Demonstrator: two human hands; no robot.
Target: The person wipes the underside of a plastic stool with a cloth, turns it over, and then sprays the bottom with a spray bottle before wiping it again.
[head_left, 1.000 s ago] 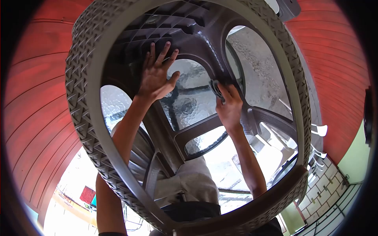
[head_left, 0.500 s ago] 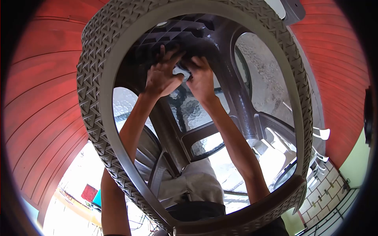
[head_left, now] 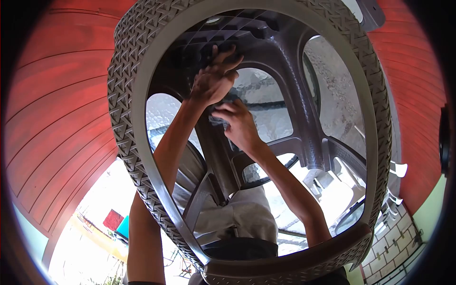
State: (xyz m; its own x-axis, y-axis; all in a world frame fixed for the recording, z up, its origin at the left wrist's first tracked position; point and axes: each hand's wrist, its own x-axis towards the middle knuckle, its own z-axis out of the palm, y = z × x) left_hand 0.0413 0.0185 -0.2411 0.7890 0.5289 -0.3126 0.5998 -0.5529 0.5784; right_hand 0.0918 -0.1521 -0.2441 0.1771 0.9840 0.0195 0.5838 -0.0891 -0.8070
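Observation:
A dark brown plastic chair (head_left: 142, 118) with a woven-pattern rim fills the middle of the view, its underside and legs facing me. Both my arms reach into its frame. My left hand (head_left: 212, 81) is up by the ribbed underside (head_left: 228, 35), fingers stretched out and apart, apparently holding nothing. Lower and to the right, my right hand (head_left: 240, 124) is beside a chair leg (head_left: 216, 156), its fingers curled around a small greyish wad (head_left: 217, 119). Motion blur hides what this wad is.
Red planked surfaces (head_left: 61, 109) curve along both sides. Textured glass with a dark rim (head_left: 261, 102) shows through the chair's openings. White chairs (head_left: 332, 190) stand at the lower right, near a block-patterned wall (head_left: 387, 247). My grey-trousered legs (head_left: 247, 213) are below.
My right hand has dropped away from my left, down along the chair leg. The left hand has shifted right in view. The chair also appears slightly further right.

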